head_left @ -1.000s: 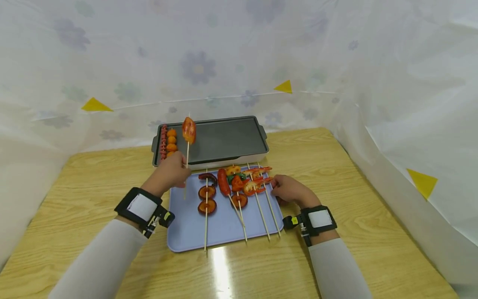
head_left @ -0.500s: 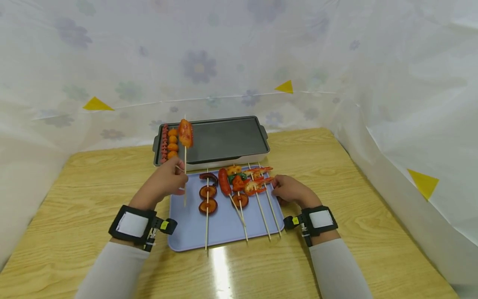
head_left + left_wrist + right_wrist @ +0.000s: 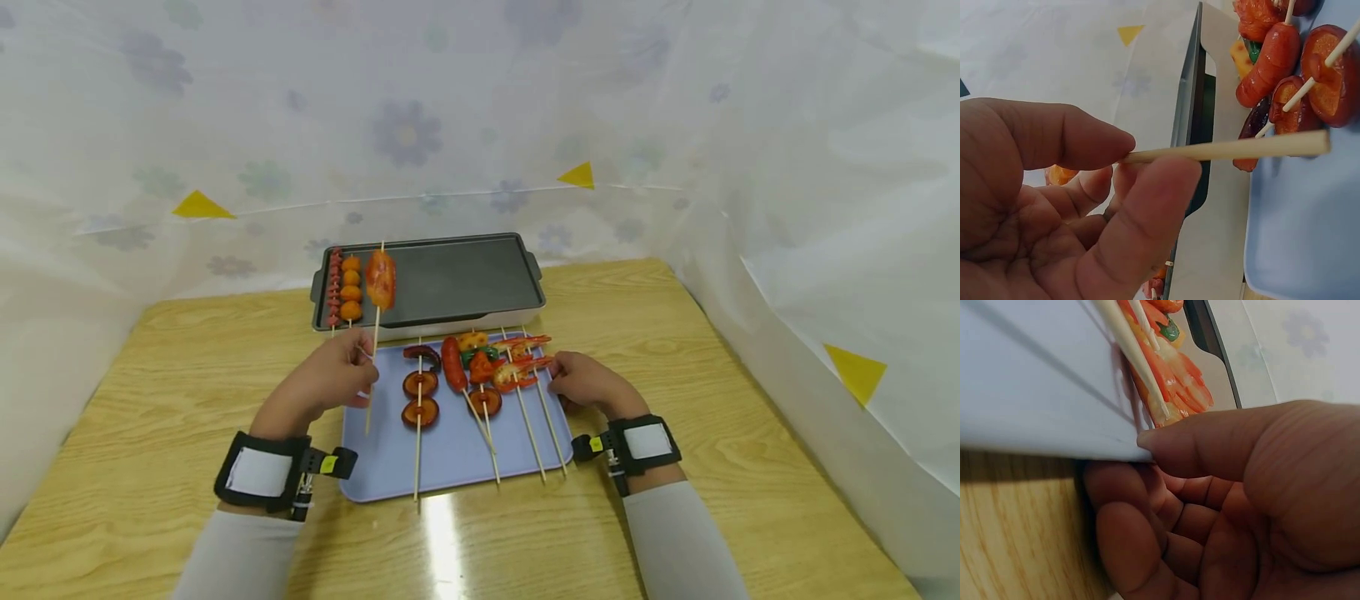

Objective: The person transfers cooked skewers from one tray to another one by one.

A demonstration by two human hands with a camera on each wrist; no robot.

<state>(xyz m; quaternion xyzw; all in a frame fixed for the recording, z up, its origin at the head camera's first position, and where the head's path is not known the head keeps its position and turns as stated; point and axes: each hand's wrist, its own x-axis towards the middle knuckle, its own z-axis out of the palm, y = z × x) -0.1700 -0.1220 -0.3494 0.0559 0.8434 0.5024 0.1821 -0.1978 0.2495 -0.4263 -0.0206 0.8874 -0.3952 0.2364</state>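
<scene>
My left hand (image 3: 327,377) pinches the wooden stick of a skewer (image 3: 381,279) between thumb and fingers. The skewer stands nearly upright, its browned, wing-like piece of meat overlapping the left part of the griddle (image 3: 465,275) in the head view. In the left wrist view the lower end of the stick (image 3: 1260,147) sticks out past the fingertips. My right hand (image 3: 588,383) grips the right rim of the pale blue tray (image 3: 377,467), thumb on top and fingers below. On the tray lie mushroom slices (image 3: 420,398), a sausage skewer (image 3: 453,364), a mixed skewer (image 3: 481,367) and shrimp skewers (image 3: 516,373).
A skewer of small red pieces (image 3: 334,287) and a skewer of orange balls (image 3: 351,293) lie at the griddle's left end. The griddle sits behind the tray on the wooden table (image 3: 187,383). A white flowered sheet (image 3: 450,125) hangs behind and at the sides.
The held skewer has come slightly down and nearer my body, its meat lower over the griddle. My left forearm has swung to a steeper angle. The right hand keeps its hold on the tray rim.
</scene>
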